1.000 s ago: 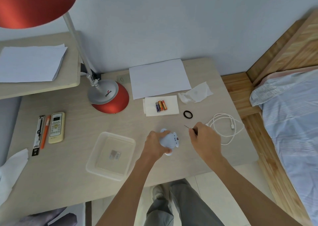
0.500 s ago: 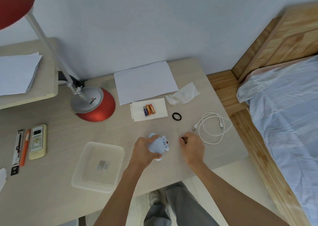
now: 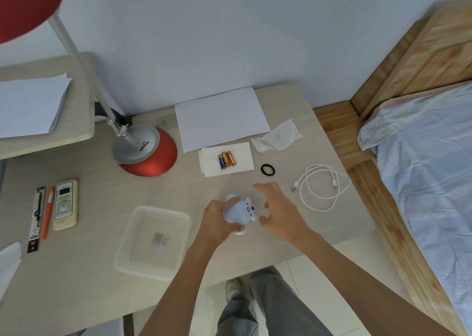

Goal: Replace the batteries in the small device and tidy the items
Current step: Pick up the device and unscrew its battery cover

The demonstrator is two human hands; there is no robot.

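**Pale desk beside the bed**

I see my left hand (image 3: 217, 220) gripping the small blue device (image 3: 240, 211) above the desk (image 3: 102, 192), my right hand (image 3: 278, 213) spread wide beside it. Beyond the device, three batteries (image 3: 226, 159) lie on a tissue (image 3: 242, 156); a bed (image 3: 429, 162) stands right.

Below the desk (image 3: 76, 297) edge, you are wearing grey trousers (image 3: 268, 307) and a pale shoe (image 3: 236, 288); your forearms are showing bare, sleeveless.
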